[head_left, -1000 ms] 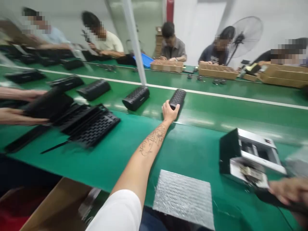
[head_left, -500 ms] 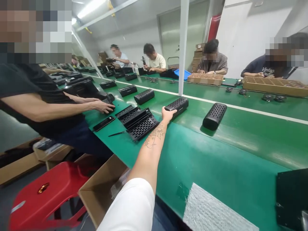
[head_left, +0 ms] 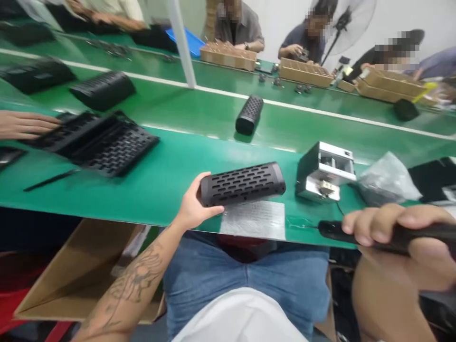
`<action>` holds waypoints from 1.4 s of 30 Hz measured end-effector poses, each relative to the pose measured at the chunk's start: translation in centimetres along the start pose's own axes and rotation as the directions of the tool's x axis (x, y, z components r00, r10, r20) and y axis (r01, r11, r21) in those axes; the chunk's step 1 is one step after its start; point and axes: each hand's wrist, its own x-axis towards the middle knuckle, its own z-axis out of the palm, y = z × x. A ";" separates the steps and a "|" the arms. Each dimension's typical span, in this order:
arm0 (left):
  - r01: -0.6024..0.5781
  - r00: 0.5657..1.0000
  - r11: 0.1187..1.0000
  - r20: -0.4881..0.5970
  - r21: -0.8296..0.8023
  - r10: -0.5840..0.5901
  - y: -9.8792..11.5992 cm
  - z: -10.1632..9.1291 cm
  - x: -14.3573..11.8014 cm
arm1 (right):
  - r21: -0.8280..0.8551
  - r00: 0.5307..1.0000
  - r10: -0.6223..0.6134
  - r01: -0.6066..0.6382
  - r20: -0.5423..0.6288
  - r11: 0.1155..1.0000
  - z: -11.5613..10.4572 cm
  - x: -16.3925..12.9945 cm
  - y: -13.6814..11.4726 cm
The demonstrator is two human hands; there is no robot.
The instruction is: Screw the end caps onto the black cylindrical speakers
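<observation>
Over the silvery foam pad at the green bench's near edge, my left hand clamps the black perforated speaker shell's end, so I should keep it level while my right hand, wrapped around the black tool handle, stays clear.

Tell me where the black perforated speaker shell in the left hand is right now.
In the head view, the speaker shell sits centre frame, gripped at its left end by the left hand, just above the silver foam pad and left of the small metal box.

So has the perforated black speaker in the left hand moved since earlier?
Yes. The perforated black speaker came off the belt toward the person, now over the grey foam pad.
</observation>
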 end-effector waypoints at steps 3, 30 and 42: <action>0.053 0.989 0.999 0.141 -0.009 -0.051 0.6 2.3 -3.1 | 0.047 1.000 -0.012 0.011 0.020 0.999 1.7 0.1 -0.2; -0.093 0.947 0.994 0.313 0.051 0.073 -0.4 4.0 -4.7 | 0.018 0.975 0.054 -0.059 0.214 0.998 4.4 -1.6 3.9; -0.149 0.941 0.984 0.318 0.095 0.112 -0.4 4.1 -4.8 | 0.062 0.952 0.025 -0.047 0.305 0.997 4.2 -2.0 4.8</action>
